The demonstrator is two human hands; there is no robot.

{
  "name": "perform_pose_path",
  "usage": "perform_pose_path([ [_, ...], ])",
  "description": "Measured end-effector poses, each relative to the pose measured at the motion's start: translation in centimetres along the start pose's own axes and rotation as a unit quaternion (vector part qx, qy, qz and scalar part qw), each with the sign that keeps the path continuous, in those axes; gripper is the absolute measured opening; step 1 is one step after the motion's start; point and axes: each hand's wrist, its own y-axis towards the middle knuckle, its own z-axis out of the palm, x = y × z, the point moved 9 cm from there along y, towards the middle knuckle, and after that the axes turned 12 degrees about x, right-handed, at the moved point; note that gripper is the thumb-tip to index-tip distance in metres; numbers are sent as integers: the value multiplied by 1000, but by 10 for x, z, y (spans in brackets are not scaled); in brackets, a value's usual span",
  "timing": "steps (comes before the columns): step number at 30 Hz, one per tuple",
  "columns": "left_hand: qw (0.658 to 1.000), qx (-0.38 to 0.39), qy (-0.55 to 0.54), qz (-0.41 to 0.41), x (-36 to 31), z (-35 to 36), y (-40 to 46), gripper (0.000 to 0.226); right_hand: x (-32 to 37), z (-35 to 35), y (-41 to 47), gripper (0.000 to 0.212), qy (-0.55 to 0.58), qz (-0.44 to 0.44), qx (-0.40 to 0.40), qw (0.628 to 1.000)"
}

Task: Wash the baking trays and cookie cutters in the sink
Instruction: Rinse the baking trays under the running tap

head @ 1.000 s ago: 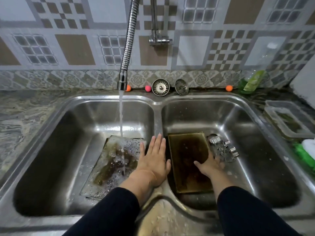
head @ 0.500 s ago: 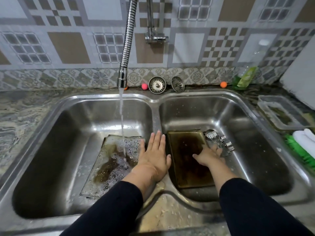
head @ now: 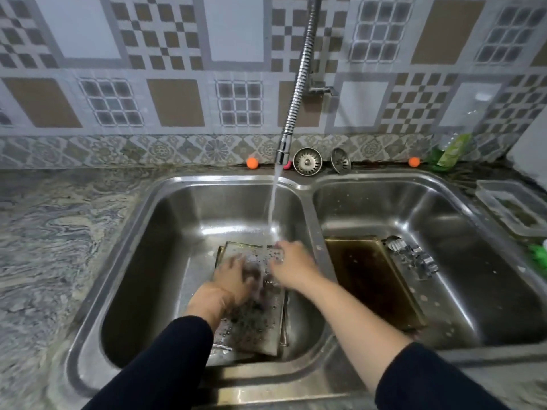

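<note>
Marbled countertop [head: 53,232] far left, double steel sink [head: 307,184] set into it. Orange ball [head: 252,162] on the back ledge. Left basin: wet baking tray [head: 254,324] lies on the bottom, bubbles and brown grime on it. My left hand [head: 233,279] rests on its upper left part, fingers spread, blurred, can't tell if they grip anything. Flexible tap [head: 296,93] runs water down onto the tray's top edge. My right hand [head: 291,263] reaches across the divider onto the tray's upper right corner, fingers bent down at the edge, grip unclear. Two strainer plugs [head: 307,161] lean on the back ledge. Right basin: second baking tray [head: 370,279], dark brown, lies flat by the divider; metal cookie cutters [head: 414,258] piled just beside its right edge. Second orange ball [head: 413,162], green bottle [head: 450,152], clear plastic container [head: 512,208] on the right counter
</note>
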Motion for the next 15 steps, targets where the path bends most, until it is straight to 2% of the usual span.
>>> perform_pose_path([
  [3, 996, 31, 6, -86, 51, 4, 0, 68, -26, 64, 20, 75, 85, 123, 78, 986],
  [7, 991, 70, -8, -116, 79, 16, 11, 70, -59, 94, 46, 85, 181, 212, 64, 958],
  [10, 991, 89, -21, -102, 81, 24, 18, 71, -66, 97, 75, 80, 253, 185, 52, 948],
  [15, 992, 87, -2, -88, 74, 27, 20, 73, -76, 93, 85, 56, 314, 192, -48, 928],
])
